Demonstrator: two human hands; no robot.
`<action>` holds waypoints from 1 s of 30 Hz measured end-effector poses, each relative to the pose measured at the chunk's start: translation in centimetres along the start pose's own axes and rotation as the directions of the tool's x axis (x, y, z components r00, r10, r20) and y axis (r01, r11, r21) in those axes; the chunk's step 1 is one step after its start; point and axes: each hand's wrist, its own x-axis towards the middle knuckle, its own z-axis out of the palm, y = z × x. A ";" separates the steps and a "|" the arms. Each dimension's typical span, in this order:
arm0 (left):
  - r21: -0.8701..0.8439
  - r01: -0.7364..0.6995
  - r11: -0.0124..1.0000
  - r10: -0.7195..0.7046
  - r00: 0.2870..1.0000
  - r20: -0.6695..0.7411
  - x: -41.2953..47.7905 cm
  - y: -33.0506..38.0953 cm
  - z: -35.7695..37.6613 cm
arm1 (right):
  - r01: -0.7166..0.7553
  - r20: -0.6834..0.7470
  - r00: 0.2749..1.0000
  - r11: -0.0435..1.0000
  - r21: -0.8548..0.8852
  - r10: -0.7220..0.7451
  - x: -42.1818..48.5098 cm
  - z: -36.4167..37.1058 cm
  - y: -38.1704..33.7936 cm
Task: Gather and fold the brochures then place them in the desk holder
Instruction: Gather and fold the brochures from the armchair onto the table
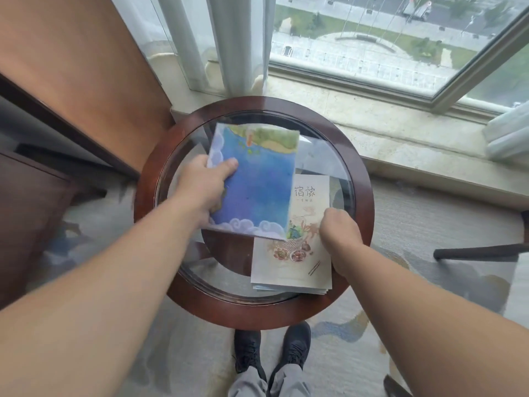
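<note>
**Gathering brochures at the round glass table**

Nearest the camera, two bare forearms reach out over black shoes (272, 353) and grey trouser legs, above a patterned carpet. The left hand (201, 186) pinches a blue illustrated brochure (254, 181) by its left edge, thumb (229, 164) on the printed face and the other fingers hidden beneath; the sheet is lifted and tilted above the glass. The right hand (339, 229) is curled loosely, knuckles up, on the right edge of a cream brochure (297, 253) that tops a small stack lying on the glass; whether those fingers actually grip the paper or only press on it cannot be told. The blue brochure's lower right corner overlaps the cream cover, just left of the right knuckles.

The step in hand looks like gathering: bringing the blue piece onto the stack. To do it well, the right hand should pin the stack so it does not slide on the slick glass, while the left lowers the sheet flat and squares its edges against the pile before any fold is pressed.

The brochures are thin, matt-printed paper, rectangular, slightly floppy at the unsupported end. The table (183, 285) is a reflective glass disc set in a glossy dark wooden ring. Beyond the fingertips lies a pale stone windowsill (372, 130). No desk holder is in view.
</note>
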 end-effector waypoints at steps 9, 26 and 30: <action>0.604 0.146 0.783 -0.049 0.983 -0.174 -4.8 -7.4 7.6 | 0.025 0.091 0.996 0.999 -0.025 -0.023 0.3 0.0 1.0; 0.376 0.372 0.849 -0.306 0.925 -0.224 -5.2 -7.0 9.0 | -0.069 0.046 0.996 0.996 -0.056 0.072 0.5 1.2 1.4; 0.279 0.392 0.877 -0.355 0.918 -0.175 -5.6 -6.9 8.7 | -0.087 0.012 0.996 0.981 -0.174 0.091 -0.1 0.9 1.1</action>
